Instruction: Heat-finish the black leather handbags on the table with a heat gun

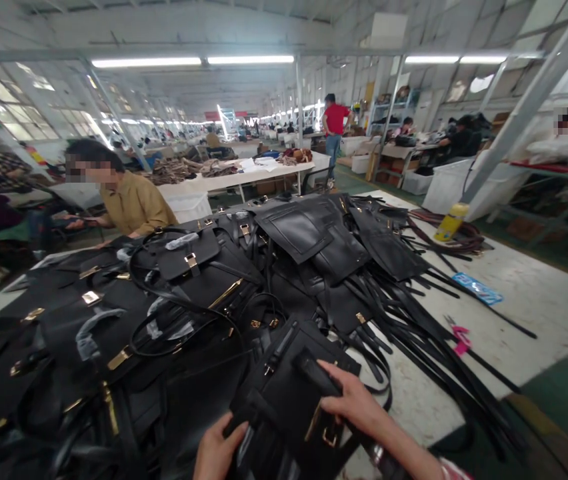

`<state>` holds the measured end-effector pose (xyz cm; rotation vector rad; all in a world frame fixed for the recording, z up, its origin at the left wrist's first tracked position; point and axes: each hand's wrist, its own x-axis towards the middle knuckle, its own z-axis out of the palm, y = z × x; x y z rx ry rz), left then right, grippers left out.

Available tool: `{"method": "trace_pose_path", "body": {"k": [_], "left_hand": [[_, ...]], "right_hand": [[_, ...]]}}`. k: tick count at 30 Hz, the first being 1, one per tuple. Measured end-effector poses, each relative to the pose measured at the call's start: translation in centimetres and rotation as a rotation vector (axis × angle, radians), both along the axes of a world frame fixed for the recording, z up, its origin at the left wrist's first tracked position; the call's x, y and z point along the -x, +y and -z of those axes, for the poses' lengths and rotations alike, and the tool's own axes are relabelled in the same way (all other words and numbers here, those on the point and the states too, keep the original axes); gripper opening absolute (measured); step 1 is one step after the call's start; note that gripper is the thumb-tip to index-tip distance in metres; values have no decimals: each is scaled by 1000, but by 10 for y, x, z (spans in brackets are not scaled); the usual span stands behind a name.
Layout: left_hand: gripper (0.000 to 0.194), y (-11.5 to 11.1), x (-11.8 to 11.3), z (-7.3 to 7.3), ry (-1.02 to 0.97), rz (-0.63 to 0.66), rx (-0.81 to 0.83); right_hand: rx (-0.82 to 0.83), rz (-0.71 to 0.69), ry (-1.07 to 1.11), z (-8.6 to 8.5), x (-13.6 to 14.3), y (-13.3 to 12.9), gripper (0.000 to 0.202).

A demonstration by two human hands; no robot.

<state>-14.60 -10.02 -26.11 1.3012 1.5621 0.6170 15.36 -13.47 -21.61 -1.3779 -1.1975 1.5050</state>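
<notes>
A black leather handbag [284, 400] with gold hardware lies tilted at the near edge of the pile, right in front of me. My left hand [220, 445] is closed on the bag's left edge, thumb on top, its lower part cut off by the frame. On the other side my right hand [357, 403] pinches a dark strap [311, 370] that crosses the bag's face. A gold buckle [330, 437] shows just below that hand. Long black straps [414, 347] fan out to the right of the bag.
Black bags and panels [189, 260] cover most of the white table [554, 300]. Pink-handled snippers [461, 339], a blue-and-white packet [479, 288] and a yellow bottle [451, 222] are on the right. A person in a tan shirt [137, 200] sits beyond the left side.
</notes>
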Motion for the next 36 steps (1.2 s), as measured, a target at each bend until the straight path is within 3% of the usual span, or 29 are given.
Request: {"method": "trace_pose_path", "body": {"k": [4,7,11,15,17,20,24,26,28,29,31,34,36], "left_hand": [[31,5,-3,1,-63,44,-20],[29,7,-7,2,-16,-31,-5],[31,5,-10,0,71,-134,-14],[28,-1,-15,-6,17,-60,-65],[27,-1,-15,-18,23,-42,-91],[29,6,-6,-66,131,-33,-161],[33,15,1,-174,661,-163,-487],[39,14,-16,-219,930,-104,-725],[44,11,-50,-236,1099,83,-853],[47,10,-71,-232,1142,212,-843],[53,8,-113,-197,1158,473,-729],[54,6,-156,-107,1125,720,-528],[53,1,-165,-50,1104,772,-474]], "right_hand": [[143,202,26,42,-61,-42,69],[280,230,52,56,-86,-47,75],[274,136,69,46,-86,-13,78],[196,40,110,34,-66,36,76],[164,8,118,28,-52,58,73],[101,-2,125,13,-35,77,71],[24,25,144,-19,-38,75,71],[-1,67,147,-33,-52,63,71],[-5,152,138,-40,-71,47,73],[8,203,123,-40,-81,38,74],[46,297,62,-34,-100,17,75],[106,378,-33,-14,-121,-17,74],[149,391,-51,-2,-125,-40,75]]}}
